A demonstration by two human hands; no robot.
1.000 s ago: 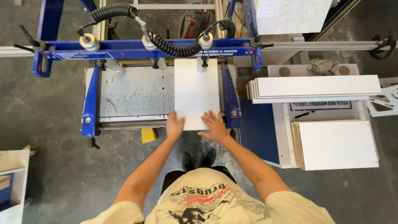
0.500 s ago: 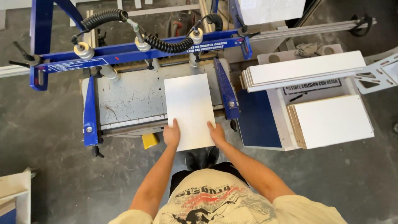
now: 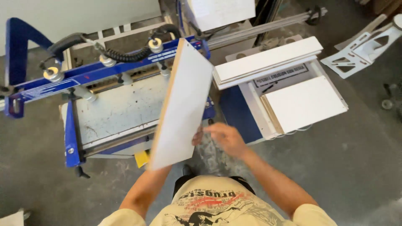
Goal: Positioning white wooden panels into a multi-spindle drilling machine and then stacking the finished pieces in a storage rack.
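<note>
Item: white panel (image 3: 182, 104), rectangular, raw wood showing along one long edge. It is hanging tilted in the air, lifted clear of the machine (image 3: 113, 109), its lower corner above the machine's front rail and its upper corner in front of the blue clamp bar (image 3: 96, 71).

Left hand: hidden behind the panel's lower end; only the forearm is showing, so I cannot tell its grip, though it is evidently carrying the weight from beneath.

Right hand (image 3: 224, 138): just right of the panel's lower edge, fingers loosely spread and closing on nothing, fingertips touching or nearly touching the edge; I cannot tell which.

Handling note: my judgement is that a one-sided hold on a tilted board is unsteady; bringing the right hand onto the long edge and holding by both edges, off the white face, would be steadying it.

Edges: the upper corner is riding close to the clamp bar, its plungers and the black hose (image 3: 125, 54). Right of the machine, a stack of white boards (image 3: 268, 62) and a second stack (image 3: 305, 104) on a low table are standing near.

Open room: concrete floor (image 3: 360, 167), right of the machine and toward the person.
</note>
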